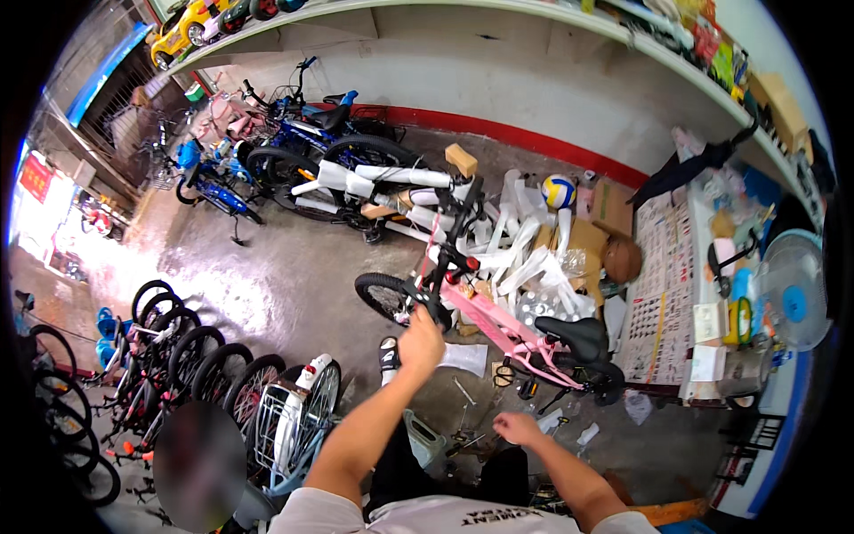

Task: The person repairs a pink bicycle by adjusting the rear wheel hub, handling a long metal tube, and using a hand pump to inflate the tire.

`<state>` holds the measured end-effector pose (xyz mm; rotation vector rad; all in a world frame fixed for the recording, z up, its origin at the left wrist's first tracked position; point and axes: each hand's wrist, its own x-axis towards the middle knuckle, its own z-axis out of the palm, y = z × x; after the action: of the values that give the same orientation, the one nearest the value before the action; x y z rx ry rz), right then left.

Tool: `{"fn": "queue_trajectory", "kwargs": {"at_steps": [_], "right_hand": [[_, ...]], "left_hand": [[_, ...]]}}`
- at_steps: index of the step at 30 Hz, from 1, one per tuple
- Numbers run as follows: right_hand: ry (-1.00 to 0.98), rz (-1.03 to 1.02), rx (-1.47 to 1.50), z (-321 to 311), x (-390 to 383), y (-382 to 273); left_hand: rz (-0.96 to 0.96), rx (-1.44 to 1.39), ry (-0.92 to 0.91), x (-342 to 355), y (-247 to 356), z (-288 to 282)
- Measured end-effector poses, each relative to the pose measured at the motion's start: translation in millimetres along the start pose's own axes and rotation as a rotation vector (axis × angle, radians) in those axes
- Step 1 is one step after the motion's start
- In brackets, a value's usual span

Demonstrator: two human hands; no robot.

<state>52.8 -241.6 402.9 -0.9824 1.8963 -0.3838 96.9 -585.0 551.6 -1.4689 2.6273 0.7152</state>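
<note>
A pink bicycle [498, 327] stands in front of me, with a black saddle [569, 338] toward the right and its front wheel [382, 296] toward the left. My left hand [422, 343] is closed around the near end of its black handlebar [433, 308]. Low over the floor, on the near side of the bicycle, my right hand [519, 428] is apart from the frame with its fingers curled in. Whatever those fingers may hold is too small to make out. A wrench [463, 390] and other hand tools lie on the floor between my hands.
Behind the pink bicycle lie white foam wrapping [525, 267], cardboard and a ball [559, 191]. A partly wrapped bicycle [391, 182] and blue bikes stand farther back. Bicycles with a wire basket [283, 427] line the left. A cluttered bench with a fan [794, 303] is at right.
</note>
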Motion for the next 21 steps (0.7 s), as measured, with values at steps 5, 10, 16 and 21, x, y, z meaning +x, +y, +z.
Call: {"fn": "queue_trajectory", "kwargs": {"at_steps": [5,10,16,21], "right_hand": [[0.365,0.278,0.096,-85.3,36.3,-70.6],[0.562,0.241,0.244,-155.6,91.8,-173.2],[0.653,0.249,0.27,-218.7,191.5,-211.2],[0.545,0.327,0.509,-244.2,277.8,-244.5]], "left_hand": [[0.104,-0.256,-0.228,-3.4,-15.3,-13.5],[0.151,-0.302,-0.359,4.4,-30.3,-31.3],[0.106,-0.262,-0.559,2.1,-59.5,-40.2],[0.087,-0.295,-0.605,-9.9,-88.0,-58.5]]}}
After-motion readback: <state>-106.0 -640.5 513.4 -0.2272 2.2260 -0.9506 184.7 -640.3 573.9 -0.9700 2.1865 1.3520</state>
